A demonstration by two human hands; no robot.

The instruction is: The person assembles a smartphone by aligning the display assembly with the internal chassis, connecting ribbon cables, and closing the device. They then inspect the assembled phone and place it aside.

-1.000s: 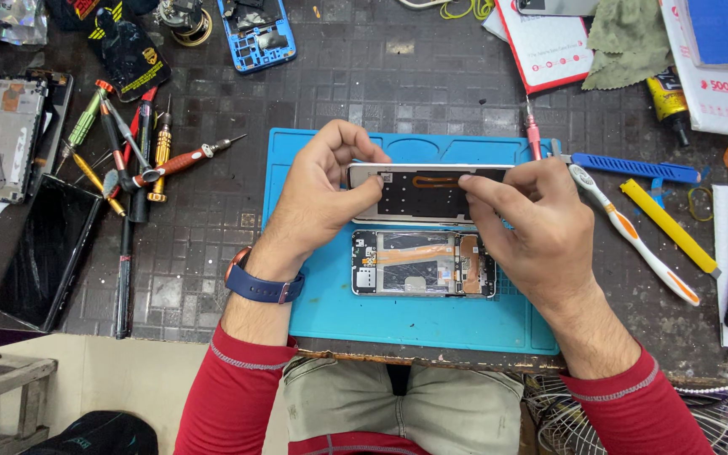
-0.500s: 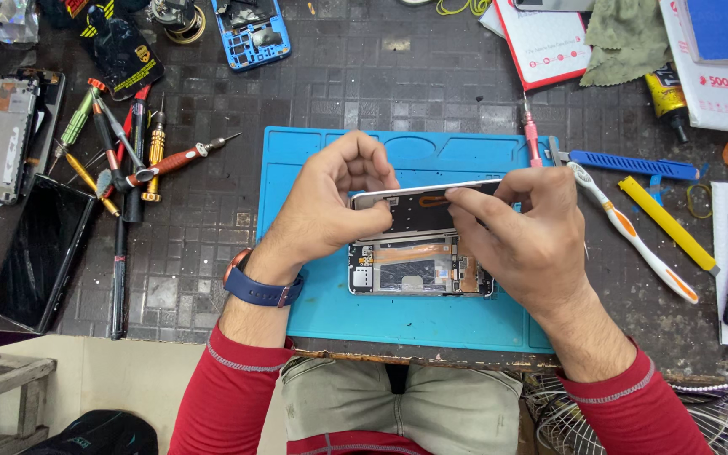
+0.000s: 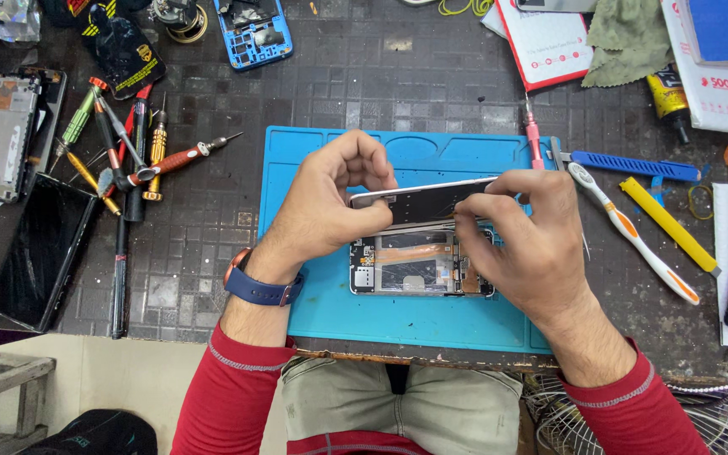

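Both hands grip a thin phone panel [image 3: 423, 200], tilted, raised just above an opened phone body [image 3: 421, 268] lying on the blue mat [image 3: 313, 295]. Left hand [image 3: 330, 206] pinches the panel's left end, thumb under, fingers curled over top; right hand [image 3: 524, 244] pinches the right end w/ fingertips. Phone body sits mid-mat, partly hidden by right hand. Left of mat on the dark surface [image 3: 212, 236]: bunch of screwdrivers [image 3: 128, 152], black screen panel [image 3: 40, 248]. Right of mat: toothbrush [image 3: 634, 236], yellow tool [image 3: 667, 223], blue strip tool [image 3: 629, 166].
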